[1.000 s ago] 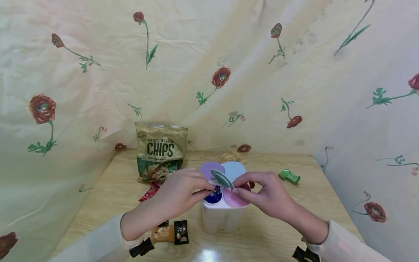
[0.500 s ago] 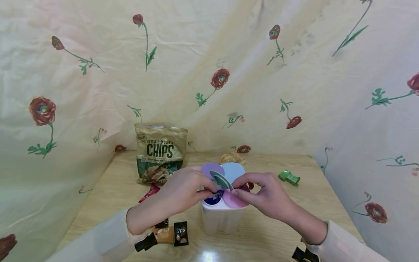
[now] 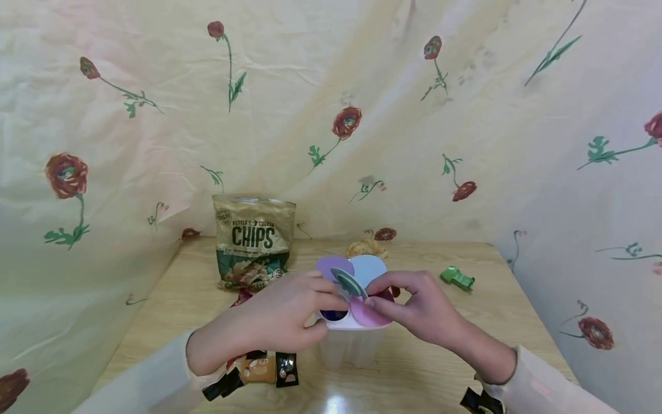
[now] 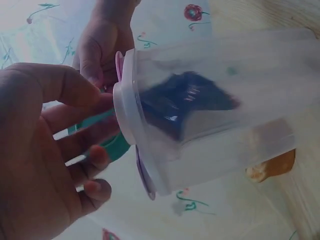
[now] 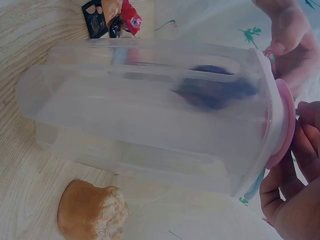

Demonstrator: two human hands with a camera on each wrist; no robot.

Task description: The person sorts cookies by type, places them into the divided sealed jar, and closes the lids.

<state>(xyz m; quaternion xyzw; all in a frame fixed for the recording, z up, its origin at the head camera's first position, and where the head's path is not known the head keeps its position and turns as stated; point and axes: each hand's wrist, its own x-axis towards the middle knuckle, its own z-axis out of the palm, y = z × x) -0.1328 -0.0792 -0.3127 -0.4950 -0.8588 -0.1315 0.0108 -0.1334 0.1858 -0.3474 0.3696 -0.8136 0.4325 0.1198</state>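
A clear plastic container with a white lid of coloured flaps stands on the wooden table. My right hand pinches the raised teal flap at its edge, with the thumb by the pink flap. My left hand hovers at the uncovered hole with loose fingers that hold nothing. A dark blue packet lies inside the container, blurred. In the right wrist view the same packet shows through the wall, and my right hand is at the pink rim.
A chips bag stands at the back left. A bun lies behind the container, a green wrapped piece to its right. Small snack packets and a red one lie under my left wrist. A flowered cloth hangs all around.
My left hand pushed the dark blue packet down through the open hole and let it go; the packet is now inside the container. My right hand kept the teal flap up.
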